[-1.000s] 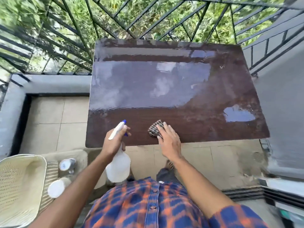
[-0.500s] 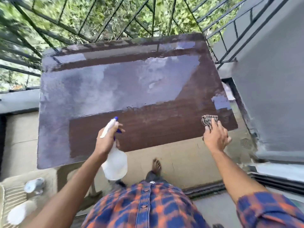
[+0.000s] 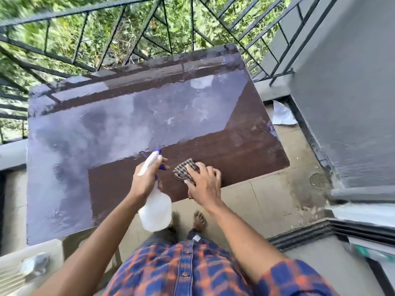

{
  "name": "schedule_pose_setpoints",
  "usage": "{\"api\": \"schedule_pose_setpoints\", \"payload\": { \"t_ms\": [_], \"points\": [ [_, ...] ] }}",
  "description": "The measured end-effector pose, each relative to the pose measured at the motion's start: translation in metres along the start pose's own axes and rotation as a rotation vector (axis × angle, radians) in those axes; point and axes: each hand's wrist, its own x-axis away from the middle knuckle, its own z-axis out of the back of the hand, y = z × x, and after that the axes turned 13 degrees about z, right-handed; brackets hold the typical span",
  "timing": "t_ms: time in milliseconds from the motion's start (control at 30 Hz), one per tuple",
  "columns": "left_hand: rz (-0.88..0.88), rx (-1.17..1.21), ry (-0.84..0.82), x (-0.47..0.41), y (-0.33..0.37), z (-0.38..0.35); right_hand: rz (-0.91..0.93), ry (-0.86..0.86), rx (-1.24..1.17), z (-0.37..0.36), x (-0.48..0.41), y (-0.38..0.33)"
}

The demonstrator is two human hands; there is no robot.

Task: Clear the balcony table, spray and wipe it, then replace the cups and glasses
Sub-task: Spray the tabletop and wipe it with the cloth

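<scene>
Balcony seen from above by the person at work: a black railing [image 3: 85, 10] with green leaves beyond it, a grey wall [image 3: 352, 103] to the right, and a tiled floor [image 3: 267, 199] with a round drain [image 3: 317, 180].

A dark brown table [image 3: 235, 154] fills the middle. Its top is bare of cups and glasses. Most of it shines with a wet, pale sheen; the near right part looks duller and brown, so by my reading the wipe is partly done.

The left hand [image 3: 145, 180] hangs over the near edge, fingers wrapped round the neck of a white plastic spray bottle [image 3: 156, 210], forefinger near the blue trigger. The bottle looks light and stiff. The neck is the sure place to hold it, since the round body would slip in a wet hand.

Just beside it, the right hand [image 3: 205, 184] presses a checked cloth [image 3: 183, 169] onto the table near the front edge, fingers bent over the bunched fabric. The cloth is soft and limp and probably damp. It works best gathered under the palm and pushed flat, so that no loose corner drags.

The tabletop is hard and glossy, and likely slick while wet. Anything set back on it too soon could slide.

At lower left a blurred pale shape [image 3: 34, 264] sits on a pale slatted surface; it may be one of the cups, but I cannot tell. Cups and glasses are fragile and want a dry grip round the body.

A plaid shirt [image 3: 181, 272] and a bare foot [image 3: 199, 221] show below.
</scene>
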Motion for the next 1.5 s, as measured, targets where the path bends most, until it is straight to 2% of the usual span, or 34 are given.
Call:
{"api": "schedule_pose_setpoints", "payload": {
  "t_ms": [67, 200, 267, 367, 567, 700, 800, 900, 1000, 1067, 1167, 1233, 1300, 1400, 1500],
  "points": [
    [-0.014, -0.016, -0.039, -0.003, 0.006, -0.010, -0.095, 0.038, 0.005, 0.011, 0.007, 0.040],
    [-0.012, -0.021, -0.104, -0.010, 0.015, -0.025, -0.482, 0.145, -0.019, 0.042, 0.025, 0.147],
    [-0.009, -0.030, -0.126, -0.016, 0.018, -0.030, -0.616, 0.155, -0.089, 0.055, 0.030, 0.189],
    [-0.012, -0.023, -0.148, -0.023, 0.023, -0.034, -0.727, 0.172, -0.158, 0.061, 0.018, 0.208],
    [0.017, 0.012, -0.149, -0.036, 0.035, -0.021, -0.812, 0.165, -0.143, 0.064, -0.036, 0.202],
    [0.025, 0.057, -0.122, -0.044, 0.041, 0.000, -0.790, 0.079, -0.165, 0.062, -0.084, 0.177],
    [0.016, 0.065, -0.089, -0.055, 0.041, 0.020, -0.665, 0.052, -0.149, 0.039, -0.109, 0.112],
    [0.008, 0.097, -0.077, -0.063, 0.042, 0.035, -0.448, -0.005, -0.127, 0.008, -0.119, 0.024],
    [0.025, 0.145, -0.052, -0.070, 0.044, 0.047, -0.120, -0.115, -0.119, -0.021, -0.117, -0.046],
    [0.027, 0.163, -0.051, -0.075, 0.044, 0.052, 0.006, -0.144, -0.087, -0.030, -0.112, -0.061],
    [0.034, 0.195, -0.046, -0.080, 0.043, 0.059, 0.070, -0.129, -0.035, -0.025, -0.109, -0.041],
    [0.041, 0.210, -0.054, -0.083, 0.043, 0.065, 0.020, -0.110, 0.039, -0.015, -0.109, -0.011],
    [0.043, 0.220, -0.058, -0.085, 0.042, 0.070, -0.134, -0.050, 0.084, 0.003, -0.103, 0.029],
    [0.049, 0.248, -0.038, -0.085, 0.041, 0.079, -0.388, 0.068, 0.053, 0.026, -0.086, 0.076],
    [0.055, 0.261, -0.012, -0.084, 0.037, 0.089, -0.496, 0.159, -0.046, 0.034, -0.082, 0.083]
  ]
}}
